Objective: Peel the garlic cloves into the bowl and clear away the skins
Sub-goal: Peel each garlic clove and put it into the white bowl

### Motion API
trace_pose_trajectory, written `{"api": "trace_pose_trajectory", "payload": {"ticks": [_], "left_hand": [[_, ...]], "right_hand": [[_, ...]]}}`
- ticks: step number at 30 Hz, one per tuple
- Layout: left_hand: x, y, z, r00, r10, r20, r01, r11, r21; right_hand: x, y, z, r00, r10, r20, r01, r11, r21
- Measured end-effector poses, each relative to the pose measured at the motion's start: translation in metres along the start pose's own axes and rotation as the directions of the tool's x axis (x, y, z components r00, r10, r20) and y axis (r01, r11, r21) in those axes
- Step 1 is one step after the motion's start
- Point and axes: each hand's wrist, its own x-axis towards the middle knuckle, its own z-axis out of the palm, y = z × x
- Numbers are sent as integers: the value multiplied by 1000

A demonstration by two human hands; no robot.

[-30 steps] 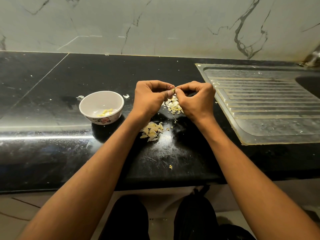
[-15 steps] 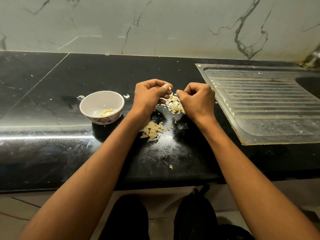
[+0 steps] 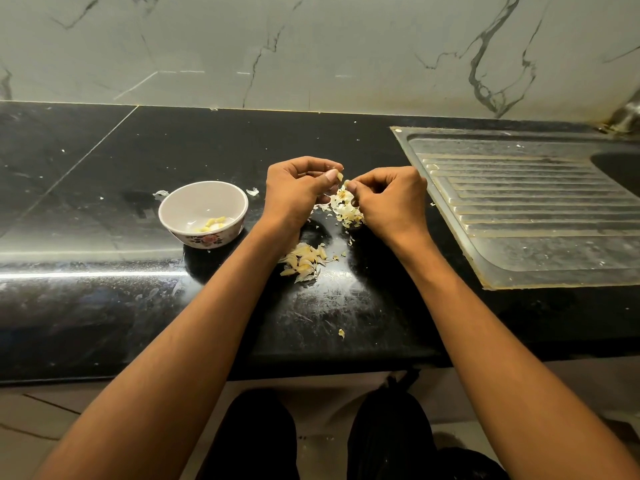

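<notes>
Black stone countertop [image 3: 104, 188] runs under a marbled wall, with a steel draining board [image 3: 519, 209] at its right end. I see my left hand [image 3: 298, 192] pinching a garlic clove [image 3: 340, 176] at its fingertips, and my right hand [image 3: 388, 199] curled, pinching what looks like a strip of skin. Peeling is mid-step. Next, the bare clove goes into the white bowl [image 3: 239, 206] toward the left. Unpeeled cloves [image 3: 304, 259] lie near the front edge — loose skins [image 3: 346, 211] sit beneath my hands.

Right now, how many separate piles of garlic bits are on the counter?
2: a pale skin pile under the hands, partly hidden by the right hand, and a pile of cloves nearer, beside the left forearm.
</notes>
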Motion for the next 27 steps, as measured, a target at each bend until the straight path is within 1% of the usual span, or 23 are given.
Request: {"api": "trace_pose_trajectory", "payload": {"ticks": [4,8,12,17,22,27], "left_hand": [[1,0,-1,1000,-6,1,6,1000,2],[0,0,0,1000,-3,0,3,1000,8],[0,0,0,1000,2,2,-2,1000,8],[0,0,-1,1000,5,9,-5,1000,14],[-2,0,0,1000,15,10,-15,1000,19],[-3,1,0,1000,-4,17,5,1000,-4]], "right_hand": [[1,1,-1,999,9,37,-9,1000,8],[0,-5,-1,998,59,19,-61,994,88],[-1,-7,-3,996,89,13,-90,989,121],[1,-7,-4,982,176,69,-189,936,297],[-2,-10,-2,986,150,79,-168,925,341],[-3,-11,-5,977,181,113,-211,897,388]]}}
